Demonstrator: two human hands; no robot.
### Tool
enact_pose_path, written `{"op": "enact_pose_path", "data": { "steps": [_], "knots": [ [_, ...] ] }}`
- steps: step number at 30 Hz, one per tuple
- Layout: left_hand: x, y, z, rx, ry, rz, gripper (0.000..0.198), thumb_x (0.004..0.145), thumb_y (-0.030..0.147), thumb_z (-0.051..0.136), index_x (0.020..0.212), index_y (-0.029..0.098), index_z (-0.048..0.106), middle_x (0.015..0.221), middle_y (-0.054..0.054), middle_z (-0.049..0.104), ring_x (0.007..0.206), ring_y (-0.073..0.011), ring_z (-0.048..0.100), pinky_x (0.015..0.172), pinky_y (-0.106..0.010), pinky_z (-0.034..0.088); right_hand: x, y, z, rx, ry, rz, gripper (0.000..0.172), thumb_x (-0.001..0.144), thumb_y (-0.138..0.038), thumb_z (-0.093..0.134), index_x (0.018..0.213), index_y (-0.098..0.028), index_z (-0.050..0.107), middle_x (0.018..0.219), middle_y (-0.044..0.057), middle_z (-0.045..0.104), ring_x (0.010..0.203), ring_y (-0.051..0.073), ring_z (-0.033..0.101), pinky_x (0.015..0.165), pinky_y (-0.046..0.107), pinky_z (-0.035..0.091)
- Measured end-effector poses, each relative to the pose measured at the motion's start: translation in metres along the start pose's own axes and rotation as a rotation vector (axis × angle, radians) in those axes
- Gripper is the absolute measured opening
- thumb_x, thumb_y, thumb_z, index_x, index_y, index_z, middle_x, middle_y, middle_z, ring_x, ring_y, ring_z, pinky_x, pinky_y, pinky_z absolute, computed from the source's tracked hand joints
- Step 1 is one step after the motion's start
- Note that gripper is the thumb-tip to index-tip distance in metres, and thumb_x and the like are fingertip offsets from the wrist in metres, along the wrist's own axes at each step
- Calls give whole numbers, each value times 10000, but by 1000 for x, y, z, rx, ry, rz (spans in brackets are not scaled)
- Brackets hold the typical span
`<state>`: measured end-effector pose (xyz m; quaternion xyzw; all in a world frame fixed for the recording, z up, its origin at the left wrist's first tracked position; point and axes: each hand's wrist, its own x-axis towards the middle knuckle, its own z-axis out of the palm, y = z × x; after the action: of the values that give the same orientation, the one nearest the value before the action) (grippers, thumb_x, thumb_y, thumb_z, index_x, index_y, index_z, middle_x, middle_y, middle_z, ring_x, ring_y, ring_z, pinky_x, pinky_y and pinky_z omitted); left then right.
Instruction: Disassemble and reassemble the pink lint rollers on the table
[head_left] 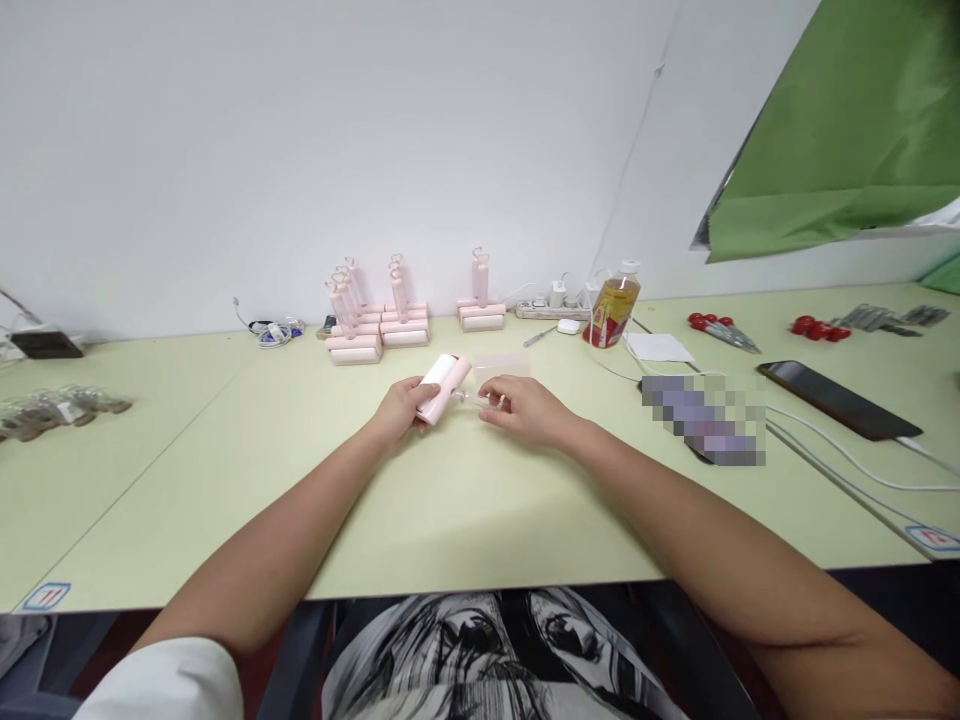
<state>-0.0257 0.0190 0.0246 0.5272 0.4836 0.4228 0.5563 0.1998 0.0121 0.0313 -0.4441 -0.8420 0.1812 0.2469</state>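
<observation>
My left hand [397,411] is closed round the head of a pink-and-white lint roller [448,384], thumb on top, tilted above the table. From the roller's right side a thin clear handle [470,399] runs toward my right hand [529,408]. The fingers of that hand are curled round the handle's far end, which they partly hide. Just behind my right hand lies a translucent pale pink piece [502,364], flat on the table. Several similar lint rollers [354,349] stand by the wall with their handles up, and another group [482,317] is farther right.
A power strip [544,310], a drink bottle [613,305] and a small screwdriver-like tool [540,337] stand or lie at the back. To the right are a black phone [836,400], white cables and red-topped items [817,327]. Bagged parts [60,408] lie far left.
</observation>
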Motion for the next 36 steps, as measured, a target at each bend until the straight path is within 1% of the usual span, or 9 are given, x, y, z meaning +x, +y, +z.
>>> {"op": "enact_pose_path", "data": {
  "steps": [6, 11, 16, 20, 24, 29, 33, 36],
  "knots": [
    [-1, -1, 0, 0, 8, 9, 254, 702, 367, 632, 784, 139, 555, 541, 32, 465, 413, -86, 425, 345, -212, 318, 0, -1, -1, 28, -16, 6, 205, 824, -327, 621, 964, -183, 665, 864, 27, 667, 667, 128, 546, 628, 248, 368],
    [1, -7, 0, 29, -11, 36, 251, 722, 365, 633, 823, 150, 549, 541, 43, 469, 401, -84, 421, 344, -212, 319, 0, -2, 0, 22, -29, -1, 214, 832, -329, 609, 969, -181, 681, 854, 26, 664, 674, 130, 541, 633, 247, 356],
    [0, -8, 0, 83, -28, 38, 273, 749, 377, 626, 882, 156, 538, 546, 48, 480, 386, -86, 424, 339, -212, 313, 0, -3, 0, -2, -40, -38, 178, 848, -300, 589, 928, -177, 691, 814, 29, 639, 678, 134, 528, 631, 244, 334],
    [-1, -7, -2, 151, -62, 54, 313, 761, 405, 635, 923, 151, 550, 571, 36, 505, 413, -92, 454, 362, -214, 338, -1, -4, 0, -61, -51, -71, 165, 862, -292, 581, 907, -174, 687, 790, 33, 616, 680, 140, 517, 632, 247, 318],
    [0, -8, -4, 224, -49, 64, 329, 767, 415, 630, 957, 156, 560, 590, 29, 528, 412, -94, 456, 375, -221, 350, -2, -4, 2, -90, -51, -91, 168, 880, -288, 560, 865, -169, 679, 771, 37, 601, 685, 146, 510, 635, 251, 314],
    [2, -9, -5, 197, -81, 77, 323, 790, 440, 608, 939, 161, 542, 563, 36, 505, 402, -96, 449, 371, -219, 344, -2, -4, 3, -81, -11, -105, 177, 887, -283, 553, 929, -171, 683, 803, 38, 598, 704, 147, 521, 661, 253, 332],
    [2, -8, -5, 184, -114, 92, 295, 800, 426, 599, 922, 163, 540, 565, 34, 502, 400, -89, 438, 369, -212, 335, -3, -6, 2, -134, -21, -125, 190, 899, -292, 537, 902, -165, 680, 785, 42, 584, 688, 150, 514, 653, 259, 328],
    [0, -7, -3, 183, -109, 89, 298, 792, 424, 610, 918, 161, 552, 569, 32, 502, 405, -87, 443, 370, -208, 335, -3, -8, 1, -171, -23, -137, 188, 907, -288, 529, 883, -163, 667, 781, 46, 578, 694, 155, 513, 657, 262, 325]
  ]
}}
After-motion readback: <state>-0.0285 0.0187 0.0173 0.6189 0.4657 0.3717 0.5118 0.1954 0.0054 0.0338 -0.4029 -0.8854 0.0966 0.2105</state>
